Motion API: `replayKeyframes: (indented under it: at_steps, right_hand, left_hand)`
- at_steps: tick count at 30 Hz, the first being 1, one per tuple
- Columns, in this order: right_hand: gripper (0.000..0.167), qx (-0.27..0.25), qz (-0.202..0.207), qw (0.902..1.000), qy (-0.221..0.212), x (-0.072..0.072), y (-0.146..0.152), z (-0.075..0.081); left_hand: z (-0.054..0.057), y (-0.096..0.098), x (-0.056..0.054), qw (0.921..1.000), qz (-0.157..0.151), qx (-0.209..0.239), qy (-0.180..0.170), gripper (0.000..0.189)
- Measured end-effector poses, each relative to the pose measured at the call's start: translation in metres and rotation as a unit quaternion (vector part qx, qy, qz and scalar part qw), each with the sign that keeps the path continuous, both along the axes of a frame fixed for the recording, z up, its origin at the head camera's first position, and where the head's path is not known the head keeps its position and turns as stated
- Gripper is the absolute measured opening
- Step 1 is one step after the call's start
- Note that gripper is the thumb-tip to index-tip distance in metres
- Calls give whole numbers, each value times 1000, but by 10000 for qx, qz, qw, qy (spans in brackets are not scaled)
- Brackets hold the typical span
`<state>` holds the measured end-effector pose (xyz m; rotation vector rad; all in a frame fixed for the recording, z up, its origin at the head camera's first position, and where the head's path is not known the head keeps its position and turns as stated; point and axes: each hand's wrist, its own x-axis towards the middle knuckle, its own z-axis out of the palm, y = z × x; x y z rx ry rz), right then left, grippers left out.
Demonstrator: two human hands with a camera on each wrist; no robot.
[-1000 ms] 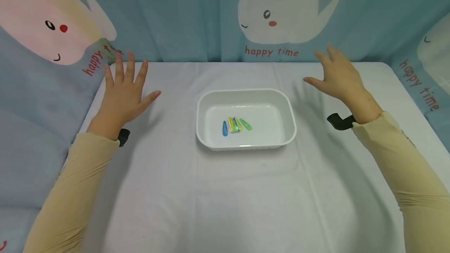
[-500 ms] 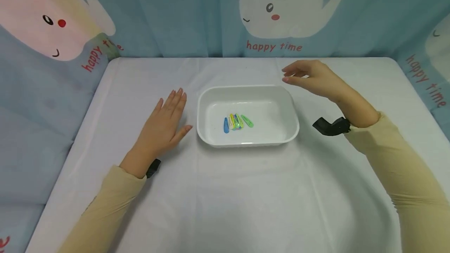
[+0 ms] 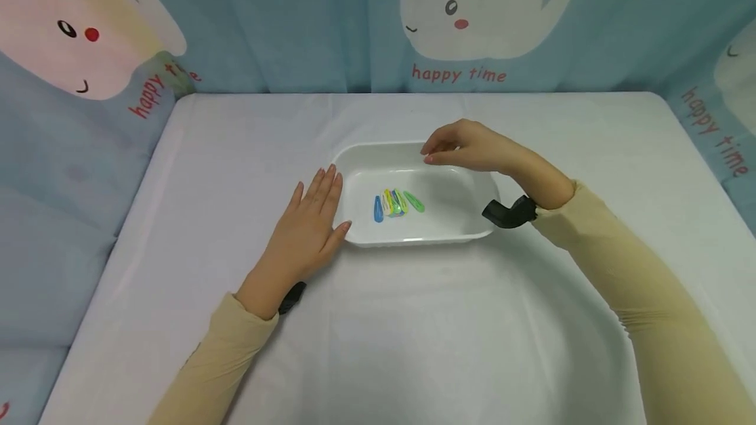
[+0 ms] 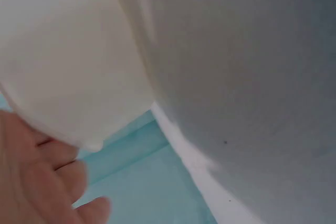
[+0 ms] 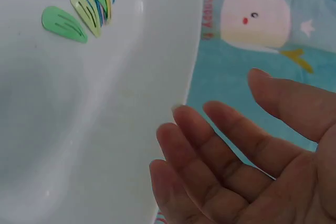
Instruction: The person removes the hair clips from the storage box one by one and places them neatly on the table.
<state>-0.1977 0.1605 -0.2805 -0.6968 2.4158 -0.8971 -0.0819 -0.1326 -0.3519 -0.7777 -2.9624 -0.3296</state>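
Several snap hair clips lie in a white rectangular tray [image 3: 413, 240]. A blue clip [image 3: 378, 209] is at the left, a green clip [image 3: 414, 201] at the right, and an overlapping bunch of multicoloured clips [image 3: 394, 204] between them. My left hand [image 3: 302, 231] is at the tray's left rim, its fingers extended; in the left wrist view its fingertips are right by the tray wall [image 4: 79, 72]. Over the far right part of the tray hovers my right hand [image 3: 472, 146], fingers loosely bent and holding nothing. The right wrist view shows its palm [image 5: 283, 203] apart from the clips.
The tray stands on a white-covered table [image 3: 378, 333]. A blue curtain [image 3: 295, 25] with whale prints runs behind the table and along its sides. Black wrist mounts [image 3: 509, 212] sit at both cuffs.
Both hands have come inward from the table's sides. The left hand has reached the tray's left rim, and the right has moved left over the tray, its fingers more bent. The clips stay put.
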Motion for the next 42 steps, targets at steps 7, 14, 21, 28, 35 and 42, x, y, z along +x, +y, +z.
replayKeyframes:
  at_steps: [7, 14, 21, 28, 35, 42]
  right_hand:
    - [20, 250, 721, 9941, -774, -14, -19, -16]
    - [13, 655, 884, 9886, -1033, -22, -31, -28]
    - [8, 1030, 729, 9856, -1125, -23, -39, -38]
    - [9, 1332, 631, 9835, -1054, -25, -39, -50]
    - [10, 1365, 615, 9828, -1081, -25, -39, -52]
    - [14, 1372, 626, 9832, -1032, -25, -41, -55]
  left_hand:
    - [-6, -2, 2, 9999, 61, 101, 54, 69]
    - [-10, -1, 0, 9995, 21, 301, 105, 68]
    - [-13, -1, 0, 9987, 10, 492, 155, 68]
    - [-17, 1, -2, 9976, -8, 678, 148, 67]
    - [-17, 1, -2, 9977, 23, 661, 146, 67]
    - [-17, 1, -2, 9977, 39, 669, 130, 67]
